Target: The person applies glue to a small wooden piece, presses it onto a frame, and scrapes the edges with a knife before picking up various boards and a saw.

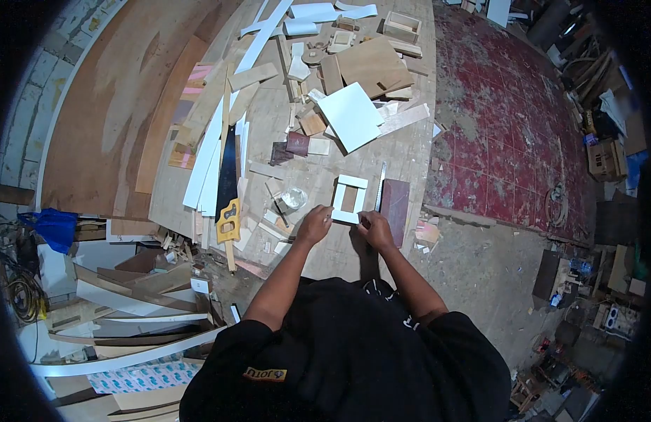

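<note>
A small white rectangular frame lies on the wooden table in front of me. My left hand is at the frame's lower left corner, its fingers pressed together. At the lower right corner is my right hand, fingers bent and closed against the frame's edge. Just right of the frame, a thin metal ruler stands beside a dark reddish-brown block. A clear container sits to the left of the frame.
A handsaw with a yellow handle lies at the left. Farther back are a white square board, a brown panel and wood scraps. Small offcuts lie near my left hand.
</note>
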Action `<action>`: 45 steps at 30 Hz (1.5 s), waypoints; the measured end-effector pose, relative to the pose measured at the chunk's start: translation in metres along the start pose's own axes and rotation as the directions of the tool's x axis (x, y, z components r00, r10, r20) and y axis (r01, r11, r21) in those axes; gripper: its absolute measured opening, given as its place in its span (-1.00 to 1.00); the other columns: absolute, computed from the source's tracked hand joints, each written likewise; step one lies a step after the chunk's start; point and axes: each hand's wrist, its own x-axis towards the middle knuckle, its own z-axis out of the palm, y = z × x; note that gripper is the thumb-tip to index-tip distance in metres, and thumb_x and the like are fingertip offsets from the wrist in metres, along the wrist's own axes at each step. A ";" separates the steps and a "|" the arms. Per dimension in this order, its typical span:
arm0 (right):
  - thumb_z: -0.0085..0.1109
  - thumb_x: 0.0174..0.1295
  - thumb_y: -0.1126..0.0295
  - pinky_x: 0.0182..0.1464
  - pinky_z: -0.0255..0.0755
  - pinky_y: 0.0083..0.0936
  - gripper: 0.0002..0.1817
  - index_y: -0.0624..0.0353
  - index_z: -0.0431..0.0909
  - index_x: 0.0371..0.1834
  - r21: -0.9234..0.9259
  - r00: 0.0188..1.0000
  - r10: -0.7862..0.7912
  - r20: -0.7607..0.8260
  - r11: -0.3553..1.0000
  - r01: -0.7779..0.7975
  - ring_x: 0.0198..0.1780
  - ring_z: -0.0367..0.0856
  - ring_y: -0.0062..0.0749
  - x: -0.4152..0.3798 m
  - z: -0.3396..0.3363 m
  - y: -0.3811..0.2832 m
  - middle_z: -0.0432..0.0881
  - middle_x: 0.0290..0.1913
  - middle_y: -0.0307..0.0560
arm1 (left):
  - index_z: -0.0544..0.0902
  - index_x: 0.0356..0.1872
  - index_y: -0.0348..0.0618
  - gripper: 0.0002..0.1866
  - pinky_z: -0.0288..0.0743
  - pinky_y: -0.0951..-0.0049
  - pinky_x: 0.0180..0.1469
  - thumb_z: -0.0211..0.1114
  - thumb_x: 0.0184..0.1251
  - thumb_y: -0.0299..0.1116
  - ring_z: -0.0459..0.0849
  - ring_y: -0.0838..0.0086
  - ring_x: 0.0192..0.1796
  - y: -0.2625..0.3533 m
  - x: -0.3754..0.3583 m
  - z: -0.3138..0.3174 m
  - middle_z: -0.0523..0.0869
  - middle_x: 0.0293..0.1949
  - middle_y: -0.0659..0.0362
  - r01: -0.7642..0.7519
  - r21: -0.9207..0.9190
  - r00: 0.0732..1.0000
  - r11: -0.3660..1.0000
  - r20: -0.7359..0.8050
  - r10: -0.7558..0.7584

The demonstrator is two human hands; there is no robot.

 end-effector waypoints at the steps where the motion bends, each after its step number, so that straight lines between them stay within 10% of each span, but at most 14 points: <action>1: 0.38 0.00 0.43 -0.06 0.49 -0.26 -0.60 0.19 0.62 -0.03 0.000 1.000 -0.001 0.000 1.000 0.001 -0.18 0.62 -0.07 0.000 -0.001 -0.001 0.63 -0.25 0.08 | 0.58 0.02 -0.20 -0.66 0.52 0.13 -0.02 0.28 0.18 -0.51 0.63 0.02 -0.07 -0.001 -0.001 0.000 0.63 -0.15 -0.03 -0.001 0.009 1.000 1.000 -0.007 0.001; 24: 0.29 0.20 0.52 -0.39 0.53 -0.61 -0.90 0.35 0.65 -0.29 0.516 0.924 0.382 0.001 0.792 -0.327 -0.44 0.63 -0.53 0.003 0.049 0.058 0.67 -0.44 -0.15 | 0.71 -0.16 -0.36 -0.77 0.64 0.49 -0.16 0.35 0.21 -0.42 0.77 0.47 -0.29 -0.019 -0.001 0.016 0.79 -0.30 0.03 0.287 -0.466 0.943 0.837 -0.019 -0.334; 45: 0.31 0.21 0.45 -0.41 0.50 -0.65 -0.84 0.39 0.72 -0.33 0.391 0.917 0.395 -0.056 0.854 -0.344 -0.47 0.59 -0.60 -0.001 0.039 0.046 0.67 -0.48 -0.17 | 0.72 -0.24 -0.38 -0.82 0.66 0.59 -0.28 0.34 0.24 -0.44 0.74 0.50 -0.36 -0.018 -0.003 0.032 0.75 -0.37 0.09 0.474 -0.713 0.825 0.517 0.154 -0.544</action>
